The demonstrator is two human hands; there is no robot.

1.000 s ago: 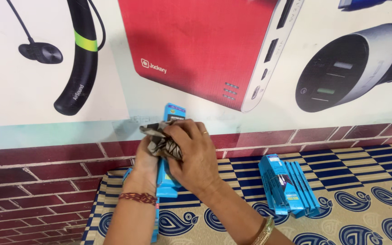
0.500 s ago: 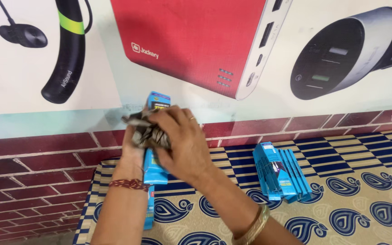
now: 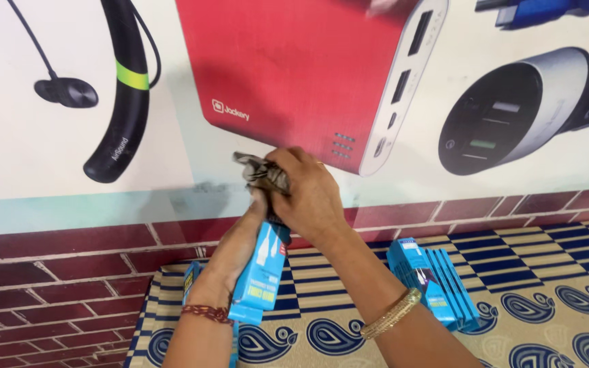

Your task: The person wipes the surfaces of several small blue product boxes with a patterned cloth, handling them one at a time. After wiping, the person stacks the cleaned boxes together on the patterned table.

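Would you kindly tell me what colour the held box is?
The box is light blue with white markings, shown in the head view.

This looks like a small shop selling mobile-phone accessories; behind the hands, filling the wall, hangs a large advertising poster (image 3: 294,88) picturing a red power bank, a black neckband earphone with a green band, and a black and silver car charger; under the poster, level with the hands, runs a strip of wall painted as dark red brick (image 3: 56,272); below the hands lies a display surface covered in a cloth (image 3: 547,286) with blue checks and paisley shapes; to the right of the hands a row of identical blue retail boxes (image 3: 434,279) stands on it, like stock laid out for sale.
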